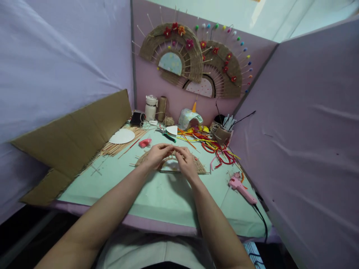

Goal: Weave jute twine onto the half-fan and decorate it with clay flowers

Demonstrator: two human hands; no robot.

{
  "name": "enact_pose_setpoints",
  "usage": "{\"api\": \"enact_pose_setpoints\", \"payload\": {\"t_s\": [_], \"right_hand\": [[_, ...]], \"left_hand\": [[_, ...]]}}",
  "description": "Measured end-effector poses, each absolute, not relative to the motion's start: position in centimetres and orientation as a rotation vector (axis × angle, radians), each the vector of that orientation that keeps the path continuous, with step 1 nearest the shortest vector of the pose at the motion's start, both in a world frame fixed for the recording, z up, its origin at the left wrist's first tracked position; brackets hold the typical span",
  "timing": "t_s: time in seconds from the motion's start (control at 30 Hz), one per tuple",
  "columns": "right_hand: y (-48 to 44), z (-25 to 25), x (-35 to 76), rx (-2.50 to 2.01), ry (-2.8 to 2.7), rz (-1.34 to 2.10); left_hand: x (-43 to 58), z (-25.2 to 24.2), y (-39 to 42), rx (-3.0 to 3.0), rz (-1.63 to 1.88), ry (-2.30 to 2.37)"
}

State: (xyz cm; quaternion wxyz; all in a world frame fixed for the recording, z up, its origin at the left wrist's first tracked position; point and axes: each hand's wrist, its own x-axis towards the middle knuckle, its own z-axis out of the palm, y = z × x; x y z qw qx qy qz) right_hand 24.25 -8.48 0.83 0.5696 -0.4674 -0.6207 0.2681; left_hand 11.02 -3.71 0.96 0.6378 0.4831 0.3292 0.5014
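A half-round woven twine fan (199,164) with thin sticks poking from its rim lies on the green-covered table (157,194). Over its middle, my left hand (159,154) and my right hand (185,160) meet at the fingertips. Both are closed in a pinch, and whatever is between the fingers is too small or hidden to make out. The hands cover much of the fan's top; its pale patterned centre (170,165) shows between my wrists. Just beyond my left hand sits a small pink-red item (145,142).
A pink glue gun (241,188) lies at right, its cord running over the edge. Green-handled pruners (169,137), pipe cleaners (209,140) and thin sticks (119,145) lie behind. Cardboard (84,129) leans at left. Finished fans (171,33) hang on the back panel.
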Motion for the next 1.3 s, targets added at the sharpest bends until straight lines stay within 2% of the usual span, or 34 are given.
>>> {"api": "enact_pose_setpoints", "payload": {"t_s": [0.07,0.27,0.37,0.6,0.97,1.3], "right_hand": [[-8.4,0.7,24.2,-1.089,-1.503,0.577],[-7.9,0.5,25.1,-1.027,-1.087,0.803],[-7.7,0.4,25.2,-1.019,-1.06,0.845],[-8.0,0.3,24.9,-1.047,-1.194,0.723],[-8.4,0.8,24.7,-1.093,-1.275,0.59],[-8.4,1.1,25.0,-1.028,-1.114,0.433]], "left_hand": [[10.7,0.8,-3.5,1.081,1.154,0.744],[9.6,1.4,-2.8,0.946,1.12,0.631],[9.4,1.5,-2.6,0.907,1.093,0.589],[9.5,1.6,-2.7,0.888,1.053,0.495],[10.1,2.3,-3.7,0.772,0.998,0.593],[13.9,2.7,-3.0,0.715,1.054,0.501]]}}
